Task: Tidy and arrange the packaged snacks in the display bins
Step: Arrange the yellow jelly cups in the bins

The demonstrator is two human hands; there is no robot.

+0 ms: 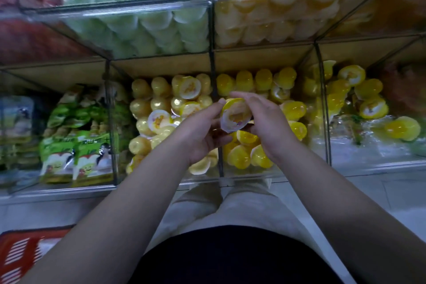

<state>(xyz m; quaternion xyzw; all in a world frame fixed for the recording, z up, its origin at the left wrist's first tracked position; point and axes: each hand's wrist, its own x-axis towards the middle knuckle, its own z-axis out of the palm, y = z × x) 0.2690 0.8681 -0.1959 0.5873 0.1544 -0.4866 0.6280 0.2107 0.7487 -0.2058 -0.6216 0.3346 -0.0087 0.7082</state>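
- Two hands hold one jelly cup [235, 114] in the air, over the divider [213, 69] between two lower bins, its film lid facing the camera.
- The left hand [202, 132] pinches the cup's left rim. The right hand [265, 122] curls its fingers round the right side.
- The cup is probably light, with thin, smooth walls that could slip or dent.
- The rim or the round body looks safest to grip. Pressing on the film lid might puncture it.
- The bright yellow cups [244, 80] lie just beyond.
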